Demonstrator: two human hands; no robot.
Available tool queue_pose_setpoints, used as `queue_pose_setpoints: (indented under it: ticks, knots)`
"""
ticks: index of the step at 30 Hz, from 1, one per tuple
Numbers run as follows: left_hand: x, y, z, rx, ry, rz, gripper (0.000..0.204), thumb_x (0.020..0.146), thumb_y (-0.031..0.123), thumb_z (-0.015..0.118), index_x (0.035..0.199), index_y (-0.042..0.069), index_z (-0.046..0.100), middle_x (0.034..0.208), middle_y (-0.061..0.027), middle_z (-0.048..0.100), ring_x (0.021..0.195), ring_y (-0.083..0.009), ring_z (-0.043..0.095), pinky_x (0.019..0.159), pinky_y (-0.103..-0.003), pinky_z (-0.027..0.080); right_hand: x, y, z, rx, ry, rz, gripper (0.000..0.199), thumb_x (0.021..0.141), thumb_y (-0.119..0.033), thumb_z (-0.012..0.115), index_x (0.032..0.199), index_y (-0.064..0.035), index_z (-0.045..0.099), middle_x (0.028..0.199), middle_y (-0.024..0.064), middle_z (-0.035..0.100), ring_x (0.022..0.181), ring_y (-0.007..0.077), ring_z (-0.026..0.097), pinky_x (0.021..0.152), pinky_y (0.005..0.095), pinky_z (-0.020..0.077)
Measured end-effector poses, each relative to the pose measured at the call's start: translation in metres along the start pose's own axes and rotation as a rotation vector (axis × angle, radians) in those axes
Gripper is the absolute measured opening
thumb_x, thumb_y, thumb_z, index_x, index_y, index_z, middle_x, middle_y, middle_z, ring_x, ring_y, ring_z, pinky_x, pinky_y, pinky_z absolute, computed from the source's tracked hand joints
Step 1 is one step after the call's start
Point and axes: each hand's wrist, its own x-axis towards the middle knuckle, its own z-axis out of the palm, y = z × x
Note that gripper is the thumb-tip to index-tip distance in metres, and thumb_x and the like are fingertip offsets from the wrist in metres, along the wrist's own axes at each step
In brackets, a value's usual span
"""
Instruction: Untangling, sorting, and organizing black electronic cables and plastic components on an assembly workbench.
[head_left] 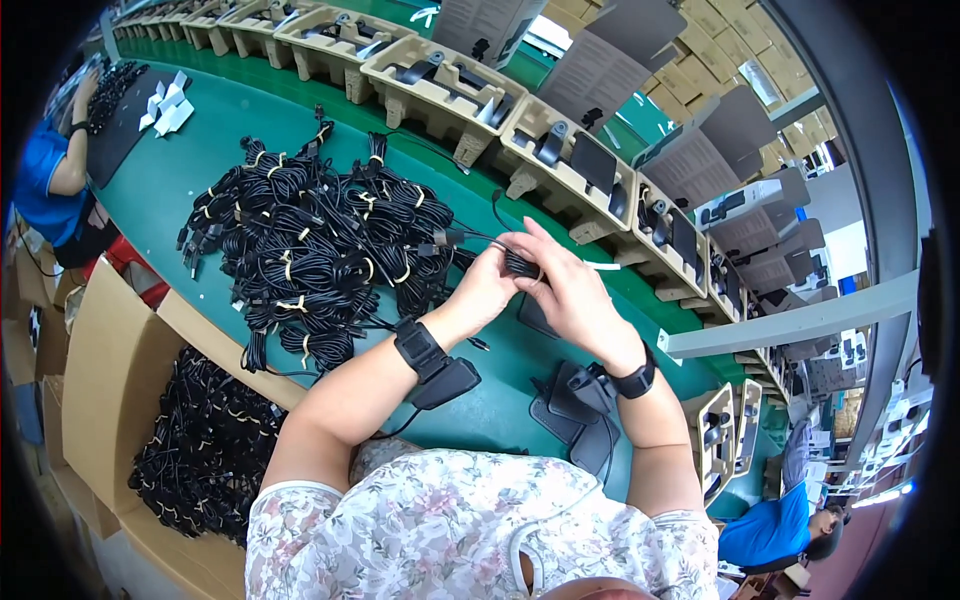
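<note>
Floral shirt [470, 525] (cropped), black cable [521, 264] half-hidden between left hand [481, 296] and right hand [578, 298]

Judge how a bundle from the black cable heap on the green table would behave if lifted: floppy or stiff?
A cable bundle would probably flex rather than hold rigid, as its thin cable bends into many loops. The pale ties should keep it mostly together. It may snag neighbours, since bundles lie piled together.
</note>
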Motion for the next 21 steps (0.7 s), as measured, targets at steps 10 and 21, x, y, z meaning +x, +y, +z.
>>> queue_pose_setpoints:
  ticks: [10,21]
  knots:
    - [-0.006,0.007,-0.004,0.547,0.078,0.195,0.051,0.083,-0.009,0.042,0.129,0.007,0.030,0.092,-0.0071,0.052,0.066,-0.0138,0.055,0.060,-0.027,0.047,0.077,0.032,-0.054,-0.391,0.331,0.352,0.039,0.088,-0.032,0.054,0.118,-0.0076,0.050,0.089,0.0189,0.063,0.086,0.0345,0.061,0.072,0.0376,0.0470]
    - [-0.007,0.007,-0.002,0.563,0.063,0.149,0.049,0.083,-0.007,0.043,0.127,0.008,0.031,0.091,-0.0069,0.052,0.065,-0.0152,0.055,0.059,-0.029,0.047,0.128,0.087,-0.048,-0.580,0.132,0.439,0.041,0.088,-0.037,0.051,0.111,-0.0036,0.054,0.092,0.0202,0.063,0.088,0.0356,0.060,0.075,0.0405,0.0468]
